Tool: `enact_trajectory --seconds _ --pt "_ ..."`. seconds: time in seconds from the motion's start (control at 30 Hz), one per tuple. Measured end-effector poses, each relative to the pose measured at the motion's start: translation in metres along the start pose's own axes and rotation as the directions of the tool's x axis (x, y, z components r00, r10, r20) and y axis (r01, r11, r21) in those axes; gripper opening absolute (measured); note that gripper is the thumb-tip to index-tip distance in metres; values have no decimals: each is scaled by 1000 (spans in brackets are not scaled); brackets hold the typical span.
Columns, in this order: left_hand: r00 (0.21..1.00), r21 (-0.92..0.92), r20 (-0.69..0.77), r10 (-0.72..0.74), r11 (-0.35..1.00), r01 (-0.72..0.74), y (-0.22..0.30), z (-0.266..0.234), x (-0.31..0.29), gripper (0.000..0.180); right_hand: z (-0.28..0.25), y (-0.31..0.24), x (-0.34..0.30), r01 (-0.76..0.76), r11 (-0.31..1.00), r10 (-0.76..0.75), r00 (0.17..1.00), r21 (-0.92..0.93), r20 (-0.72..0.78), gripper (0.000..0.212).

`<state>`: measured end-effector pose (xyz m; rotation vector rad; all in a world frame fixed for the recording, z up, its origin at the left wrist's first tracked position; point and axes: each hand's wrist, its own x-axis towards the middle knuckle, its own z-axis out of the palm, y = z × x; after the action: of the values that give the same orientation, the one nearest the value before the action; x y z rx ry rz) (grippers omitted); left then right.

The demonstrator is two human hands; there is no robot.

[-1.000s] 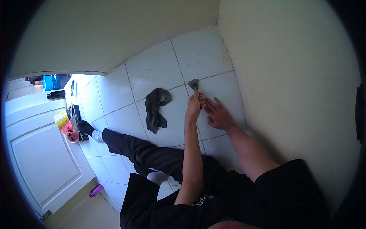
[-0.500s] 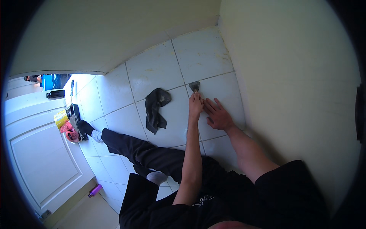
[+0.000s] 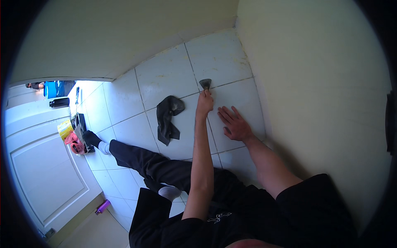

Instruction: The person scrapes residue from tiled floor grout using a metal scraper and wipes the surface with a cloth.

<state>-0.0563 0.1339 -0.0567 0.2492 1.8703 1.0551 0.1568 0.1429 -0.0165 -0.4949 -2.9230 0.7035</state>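
Note:
My left hand (image 3: 205,102) is closed round the handle of a scraper (image 3: 205,84) with a wide, dull grey, fan-shaped blade. The blade points away from me, over a grout line of the white tiled floor (image 3: 165,70); whether its edge touches the tile, I cannot tell. To the right, my right hand (image 3: 236,126) rests flat on a tile, fingers spread, holding nothing. A crumpled dark grey cloth (image 3: 167,118) lies on the tiles left of the scraper, with a pale smudge on its upper end. Yellowish marks show on the tiles near the far corner.
Walls rise close on the far side and at the right (image 3: 314,91). My outstretched leg (image 3: 144,157) crosses the floor to the left. Beyond my foot are a pink plastic bag (image 3: 74,144), a yellow package (image 3: 65,129) and a white door (image 3: 49,165). A purple bottle (image 3: 103,206) lies at lower left.
My left hand has moved the scraper slightly away from me and to the left, apart from my right hand. My right hand and the cloth have stayed nearly in place.

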Motion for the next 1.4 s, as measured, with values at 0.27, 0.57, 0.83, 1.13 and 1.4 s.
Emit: enact_trajectory --seconds 0.27,0.57,0.83,1.13,1.4 --pt "996 255 -36 82 964 -71 19 15 33 48 0 11 -11 -31 1000 31 1000 1 -3 73" --pt "999 171 -3 39 985 -38 -2 12 29 53 -2 11 -12 -20 1000 20 1000 6 7 75" --pt "995 404 -101 -1 914 42 54 -16 51 63 -2 -7 5 12 1000 -11 999 29 -30 76" --pt "995 397 -98 9 917 30 -3 16 -23 66 -2 0 -2 -6 1000 6 1000 -21 -1 77" --pt "981 364 -135 142 928 -85 -39 4 -43 64 -5 1 -2 -4 999 4 1000 -42 2 76"
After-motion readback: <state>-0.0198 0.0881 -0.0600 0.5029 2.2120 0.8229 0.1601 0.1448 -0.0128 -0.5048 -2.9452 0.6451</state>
